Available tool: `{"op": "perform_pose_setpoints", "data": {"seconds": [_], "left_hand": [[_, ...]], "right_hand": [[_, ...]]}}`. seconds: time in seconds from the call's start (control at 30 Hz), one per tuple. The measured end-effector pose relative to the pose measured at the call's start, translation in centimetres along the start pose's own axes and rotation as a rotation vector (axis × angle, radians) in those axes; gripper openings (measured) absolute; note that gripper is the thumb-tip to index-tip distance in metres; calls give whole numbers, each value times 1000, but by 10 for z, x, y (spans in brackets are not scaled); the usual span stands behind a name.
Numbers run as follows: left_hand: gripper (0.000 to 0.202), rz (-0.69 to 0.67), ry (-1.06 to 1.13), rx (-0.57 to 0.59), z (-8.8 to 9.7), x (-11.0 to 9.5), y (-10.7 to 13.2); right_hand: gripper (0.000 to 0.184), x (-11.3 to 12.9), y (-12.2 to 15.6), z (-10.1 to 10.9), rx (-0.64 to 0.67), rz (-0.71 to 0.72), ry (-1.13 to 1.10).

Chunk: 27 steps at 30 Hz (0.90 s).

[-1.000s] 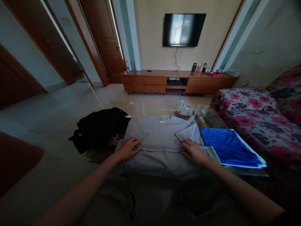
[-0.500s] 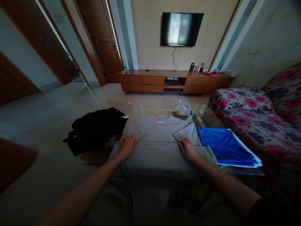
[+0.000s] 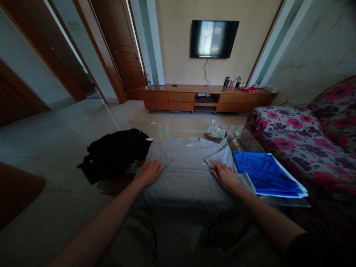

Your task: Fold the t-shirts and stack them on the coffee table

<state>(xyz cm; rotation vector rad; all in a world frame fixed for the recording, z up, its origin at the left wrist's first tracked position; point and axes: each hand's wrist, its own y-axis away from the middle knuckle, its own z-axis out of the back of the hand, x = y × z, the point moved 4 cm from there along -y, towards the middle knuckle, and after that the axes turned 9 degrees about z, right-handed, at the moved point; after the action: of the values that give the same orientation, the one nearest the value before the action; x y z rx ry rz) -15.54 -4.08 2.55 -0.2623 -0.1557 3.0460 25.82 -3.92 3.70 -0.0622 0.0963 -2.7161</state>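
Observation:
A grey T-shirt point(image 3: 186, 181) lies spread over the glass table, its collar toward the far side and both sleeves turned in over the chest. Flat on its left part rests my left hand point(image 3: 150, 172), fingers stretched out below the left sleeve. My right hand point(image 3: 224, 176) lies on the right part, its fingers spread at the edge of the right sleeve. Neither hand grips the cloth. The shirt's lower part hangs over the table's near edge.
Black clothing point(image 3: 118, 152) is heaped at the table's left end. A folded blue cloth point(image 3: 268, 174) with white edges lies on the right. A small glass jar point(image 3: 236, 135) stands behind it. A flowered sofa point(image 3: 300, 137) borders the right side; a wooden TV cabinet point(image 3: 180, 97) stands beyond.
Both hands have let go of the sleeve edges and now lie flatter, with fingers spread on the shirt. The shirt stays in place. The camera view has tilted slightly up.

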Motion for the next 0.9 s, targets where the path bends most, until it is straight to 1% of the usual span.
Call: {"op": "perform_pose_setpoints", "data": {"seconds": [0.07,0.23,0.33,0.4,0.5,0.57,0.67,0.77,0.83,0.9], "left_hand": [[42,-30,-16,21,3,3,2],[49,-59,-28,8,8,10,5],[49,-12,0,72,10,17,6],[50,26,4,83,14,22,5],[51,84,-8,6,22,29,3],[50,110,6,-44,23,31,0],[48,91,27,-76,17,30,-6],[47,83,-20,-70,7,29,-14],[47,85,-52,-81,2,31,-19],[48,92,-65,-119,0,33,-23]], "right_hand": [[48,-4,2,0,22,-2,-6],[58,-16,5,1,66,-26,9],[61,-22,7,4,144,-50,-25],[63,-25,7,10,168,-56,-44],[65,-32,5,20,123,-79,-41],[66,-36,2,21,104,-96,-25],[68,-37,-3,15,128,-102,-4],[68,-38,-8,6,157,-115,-1],[68,-39,-11,3,145,-126,7],[67,-40,-13,2,103,-135,20]]}}
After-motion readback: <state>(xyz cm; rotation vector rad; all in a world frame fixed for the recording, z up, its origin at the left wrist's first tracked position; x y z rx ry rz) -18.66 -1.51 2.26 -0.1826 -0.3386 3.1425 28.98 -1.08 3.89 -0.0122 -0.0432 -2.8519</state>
